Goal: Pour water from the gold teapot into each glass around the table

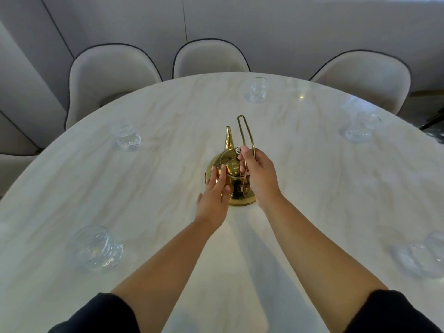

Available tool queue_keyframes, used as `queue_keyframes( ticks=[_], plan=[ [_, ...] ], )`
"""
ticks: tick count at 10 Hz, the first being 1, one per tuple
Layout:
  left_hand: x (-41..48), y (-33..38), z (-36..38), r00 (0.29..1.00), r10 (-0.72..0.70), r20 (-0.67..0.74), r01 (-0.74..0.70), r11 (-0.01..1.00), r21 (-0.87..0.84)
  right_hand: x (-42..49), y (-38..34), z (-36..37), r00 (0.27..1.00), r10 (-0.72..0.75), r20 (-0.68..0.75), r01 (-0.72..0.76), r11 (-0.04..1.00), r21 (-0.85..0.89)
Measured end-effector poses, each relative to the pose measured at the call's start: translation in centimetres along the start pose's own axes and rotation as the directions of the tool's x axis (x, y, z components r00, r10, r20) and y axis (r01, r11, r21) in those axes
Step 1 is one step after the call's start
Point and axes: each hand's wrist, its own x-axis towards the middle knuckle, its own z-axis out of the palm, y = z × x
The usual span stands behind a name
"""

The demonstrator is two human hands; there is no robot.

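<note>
The gold teapot (234,175) stands on the middle of the round marble table (168,131), its spout pointing away from me and its thin wire handle raised. My right hand (258,175) pinches that handle near its lower part. My left hand (213,195) rests flat against the pot's left side with the fingers apart. Several clear glasses ring the table: far centre glass (258,90), far left glass (127,138), near left glass (95,248), far right glass (361,127), near right glass (425,257).
Three pale upholstered chairs stand behind the far edge: left chair (108,75), middle chair (210,57), right chair (365,78). A fourth chair (14,162) shows at the left edge. A panelled wall lies behind them.
</note>
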Motion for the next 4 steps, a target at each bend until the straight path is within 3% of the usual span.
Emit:
queue_keyframes(
  ticks=[2,4],
  plan=[
    [-0.1,0.7,-1.1,0.997,-0.068,0.045,0.064,0.994,0.091,-0.1,-1.0,-0.8,0.996,0.038,0.085,-0.023,0.985,-0.172],
    [-1.9,2.9,-3.1,0.98,-0.192,0.056,0.185,0.975,0.122,-2.3,-2.6,-3.3,0.987,0.116,0.115,-0.094,0.979,-0.18]
  ],
)
